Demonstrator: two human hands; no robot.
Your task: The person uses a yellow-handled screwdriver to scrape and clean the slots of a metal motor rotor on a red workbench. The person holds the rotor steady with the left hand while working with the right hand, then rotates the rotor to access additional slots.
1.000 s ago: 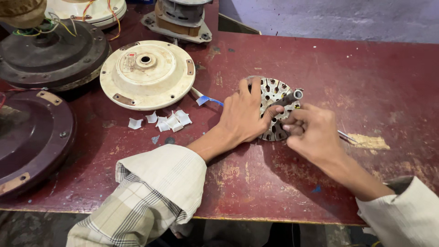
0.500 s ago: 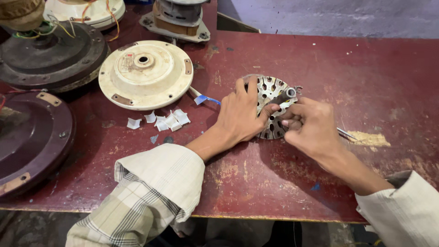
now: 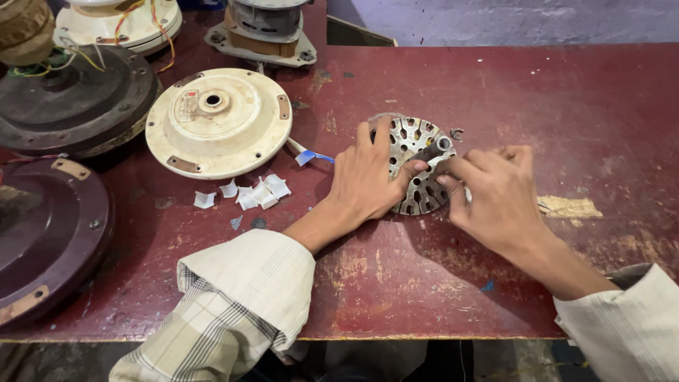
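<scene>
So the slotted metal stator disc (image 3: pixel 417 166) is lying flat on the red tabletop (image 3: pixel 566 92), right in the middle, and both hands are on it. The left hand (image 3: pixel 368 180) is spread over its left half with the fingers pressing down and the thumb reaching toward the centre, which looks to me like it's there just to pin the disc so it doesn't spin or slide. The right hand (image 3: pixel 495 194) comes in from the right edge with thumb and fingertips pinched together at the middle of the disc, near the short shaft stub (image 3: pixel 442 145); can't tell exactly what's between the fingertips, too small.

Everything else is pushed off to the left, well apart from the disc: a cream fan motor cover (image 3: pixel 218 122) lying face up, little white paper scraps (image 3: pixel 251 192) just below it, a bit of blue-tipped strip (image 3: pixel 311 155) beside it, and a dark brown motor housing (image 3: pixel 74 106) further back. Seems like parts got parked there to keep room around the disc. There's a pale scraped patch (image 3: pixel 569 206) on the tabletop near the right wrist.
</scene>
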